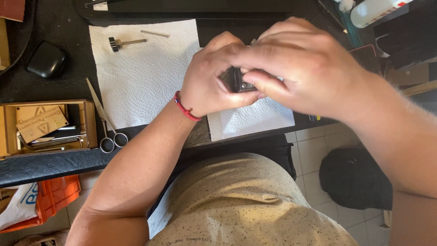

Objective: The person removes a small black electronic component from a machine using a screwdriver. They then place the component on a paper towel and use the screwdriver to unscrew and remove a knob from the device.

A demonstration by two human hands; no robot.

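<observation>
Both my hands meet over the white paper towel (145, 73) on the dark desk. My left hand (209, 77), with a red cord bracelet (184, 108) at the wrist, grips a small black boxy device (240, 82). My right hand (300, 68) covers it from the right, with thumb and fingers pinching its front. Most of the device is hidden by my fingers. A small metal tip shows just above my hands.
On the towel's far left lie a black-knobbed metal screw (123, 43) and a thin metal pin (154, 33). Scissors (105, 120) lie at the towel's left edge. A wooden box (48, 127) of cards stands left, a black case (46, 59) behind it. A white bottle (375, 10) sits far right.
</observation>
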